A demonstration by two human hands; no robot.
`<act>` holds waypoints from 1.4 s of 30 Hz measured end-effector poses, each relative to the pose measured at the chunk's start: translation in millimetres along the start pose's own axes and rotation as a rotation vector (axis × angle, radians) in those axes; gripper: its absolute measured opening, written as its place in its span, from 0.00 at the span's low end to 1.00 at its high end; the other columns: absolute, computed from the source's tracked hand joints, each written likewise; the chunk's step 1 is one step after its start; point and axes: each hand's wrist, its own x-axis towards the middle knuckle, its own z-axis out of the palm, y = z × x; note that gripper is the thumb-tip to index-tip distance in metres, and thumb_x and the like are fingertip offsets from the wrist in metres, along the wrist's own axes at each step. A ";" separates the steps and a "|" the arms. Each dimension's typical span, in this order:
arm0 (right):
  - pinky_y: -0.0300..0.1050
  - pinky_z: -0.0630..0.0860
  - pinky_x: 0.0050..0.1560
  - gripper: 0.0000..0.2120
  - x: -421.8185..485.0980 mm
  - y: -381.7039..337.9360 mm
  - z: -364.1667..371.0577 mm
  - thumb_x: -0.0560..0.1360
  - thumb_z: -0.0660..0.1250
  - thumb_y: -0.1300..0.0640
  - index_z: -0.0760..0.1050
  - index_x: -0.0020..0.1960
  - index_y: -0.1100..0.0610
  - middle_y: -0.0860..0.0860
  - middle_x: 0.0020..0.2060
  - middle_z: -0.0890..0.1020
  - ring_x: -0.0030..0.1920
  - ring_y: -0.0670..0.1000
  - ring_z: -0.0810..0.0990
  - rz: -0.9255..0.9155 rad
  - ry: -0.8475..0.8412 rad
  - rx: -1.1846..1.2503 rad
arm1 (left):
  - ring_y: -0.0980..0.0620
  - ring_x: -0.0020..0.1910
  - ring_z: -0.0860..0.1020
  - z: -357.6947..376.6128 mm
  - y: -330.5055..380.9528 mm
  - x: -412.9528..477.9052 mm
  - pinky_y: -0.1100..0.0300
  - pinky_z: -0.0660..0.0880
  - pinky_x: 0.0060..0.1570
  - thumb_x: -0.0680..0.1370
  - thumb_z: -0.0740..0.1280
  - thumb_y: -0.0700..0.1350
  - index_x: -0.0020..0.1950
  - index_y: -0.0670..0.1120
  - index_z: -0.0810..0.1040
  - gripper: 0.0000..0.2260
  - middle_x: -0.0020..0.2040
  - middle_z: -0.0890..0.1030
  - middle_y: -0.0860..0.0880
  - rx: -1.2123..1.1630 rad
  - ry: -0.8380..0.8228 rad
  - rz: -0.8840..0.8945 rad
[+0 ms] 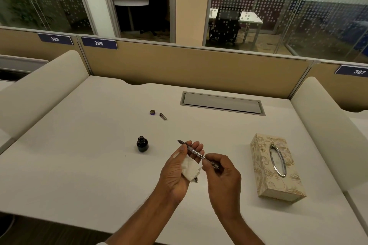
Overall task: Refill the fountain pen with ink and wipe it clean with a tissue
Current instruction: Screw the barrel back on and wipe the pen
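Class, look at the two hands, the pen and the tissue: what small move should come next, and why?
Probably draw the pen back through the tissue. The right hand holds its rear end, the left hand holds the crumpled, ink-marked tissue beneath it, and the nib sticks out bare beyond the fingers, so it likely needs wiping.

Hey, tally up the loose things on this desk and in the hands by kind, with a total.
Ink bottle: 1
Bottle cap: 1
Pen cap: 1
Fountain pen: 1
Tissue: 1
Tissue box: 1
Total: 6
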 end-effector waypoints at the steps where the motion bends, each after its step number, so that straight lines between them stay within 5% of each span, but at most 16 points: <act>1: 0.32 0.78 0.47 0.12 -1.0 -0.3 -0.7 0.76 0.73 0.64 0.81 0.48 0.46 0.43 0.44 0.85 0.47 0.46 0.85 -0.010 -0.002 -0.002 | 0.42 0.59 0.83 0.2 -0.1 -0.4 0.49 0.76 0.59 0.84 0.61 0.41 0.58 0.39 0.80 0.10 0.58 0.85 0.40 -0.005 -0.007 0.000; 8: 0.39 0.80 0.35 0.06 1.8 -1.9 -1.1 0.80 0.68 0.58 0.82 0.48 0.49 0.46 0.37 0.85 0.34 0.48 0.83 -0.009 0.014 -0.008 | 0.43 0.57 0.86 -0.1 -0.2 -0.7 0.48 0.79 0.59 0.78 0.68 0.43 0.58 0.40 0.82 0.11 0.60 0.86 0.40 0.004 -0.053 0.020; 13: 0.40 0.82 0.42 0.09 -1.0 -3.5 1.1 0.77 0.73 0.60 0.80 0.54 0.48 0.40 0.46 0.83 0.46 0.48 0.84 -0.063 -0.014 -0.063 | 0.43 0.57 0.86 -2.0 0.0 3.4 0.51 0.84 0.52 0.76 0.69 0.42 0.52 0.41 0.87 0.09 0.58 0.86 0.40 -0.020 -0.050 0.038; 20: 0.33 0.79 0.36 0.06 3.3 -5.4 8.3 0.79 0.70 0.58 0.81 0.49 0.47 0.43 0.41 0.85 0.40 0.46 0.84 -0.040 -0.001 -0.013 | 0.44 0.56 0.86 -4.4 0.1 3.3 0.48 0.85 0.46 0.76 0.70 0.44 0.54 0.43 0.86 0.10 0.57 0.87 0.42 0.007 -0.076 0.007; 24: 0.33 0.79 0.46 0.10 -1.2 -3.6 9.3 0.76 0.73 0.62 0.80 0.52 0.49 0.40 0.46 0.83 0.49 0.44 0.83 -0.085 0.001 -0.059 | 0.43 0.56 0.86 -2.4 3.2 2.6 0.50 0.85 0.49 0.76 0.70 0.42 0.50 0.42 0.88 0.09 0.57 0.87 0.40 -0.009 -0.074 0.042; 28: 0.38 0.80 0.36 0.08 1.1 -2.7 10.9 0.79 0.69 0.60 0.80 0.47 0.47 0.45 0.39 0.84 0.37 0.48 0.83 -0.059 0.023 -0.014 | 0.43 0.59 0.85 -2.4 3.6 0.9 0.49 0.84 0.53 0.77 0.69 0.43 0.52 0.42 0.87 0.09 0.59 0.86 0.41 0.002 -0.087 0.024; 33: 0.33 0.80 0.45 0.09 1.9 -4.6 11.9 0.76 0.73 0.60 0.79 0.51 0.48 0.40 0.45 0.83 0.48 0.45 0.83 -0.108 0.004 -0.071 | 0.43 0.57 0.86 0.0 3.7 3.9 0.49 0.85 0.50 0.76 0.69 0.42 0.51 0.42 0.87 0.09 0.58 0.86 0.40 -0.004 -0.072 0.025; 38: 0.33 0.78 0.36 0.07 6.0 -3.5 13.3 0.79 0.69 0.58 0.80 0.46 0.47 0.43 0.39 0.85 0.37 0.45 0.83 -0.047 0.017 -0.010 | 0.42 0.59 0.85 -0.3 3.7 2.9 0.49 0.85 0.47 0.76 0.69 0.43 0.53 0.42 0.87 0.10 0.60 0.86 0.39 0.009 -0.093 0.026; 42: 0.33 0.80 0.46 0.08 4.9 -3.3 12.8 0.76 0.73 0.59 0.80 0.51 0.47 0.40 0.45 0.84 0.48 0.44 0.83 -0.074 -0.009 -0.057 | 0.43 0.57 0.86 1.6 5.0 4.1 0.45 0.83 0.52 0.76 0.69 0.42 0.53 0.41 0.86 0.09 0.57 0.86 0.40 0.004 -0.083 0.025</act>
